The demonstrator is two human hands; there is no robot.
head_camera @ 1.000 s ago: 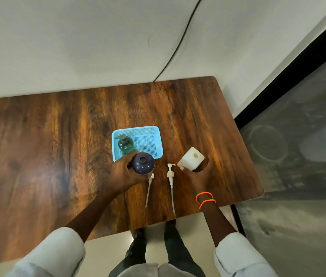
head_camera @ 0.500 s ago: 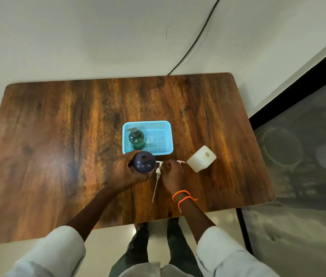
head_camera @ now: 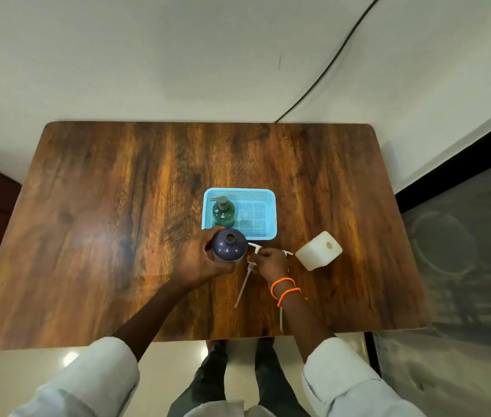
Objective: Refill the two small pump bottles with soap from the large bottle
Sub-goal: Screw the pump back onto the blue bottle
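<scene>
The right hand (head_camera: 269,261) had its grip narrowed on the head of a white pump (head_camera: 251,261), fingers curled over it, while the pump's dip tube trailed toward the near edge of the tabletop (head_camera: 117,221). The left hand (head_camera: 200,261) was wrapped round the dark purple bottle (head_camera: 228,245), which stood upright with its neck open, just beside the pump.

The step in hand looked like refitting that pump. To do it well, the tube would need lifting clear and threading straight down the open neck before the collar was turned, with the left hand keeping the bottle from spinning. The long tube looked flexible and could catch on the rim or flick soap.

A second pump (head_camera: 287,253) lay largely hidden under the right wrist. The white square bottle (head_camera: 318,251), also open-necked, sat near on the right, tilted in view. The green pump bottle (head_camera: 223,212) stood capped in the left part of the blue basket (head_camera: 271,212), just behind the purple bottle. Which container was the large supply could not be told for certain.
</scene>
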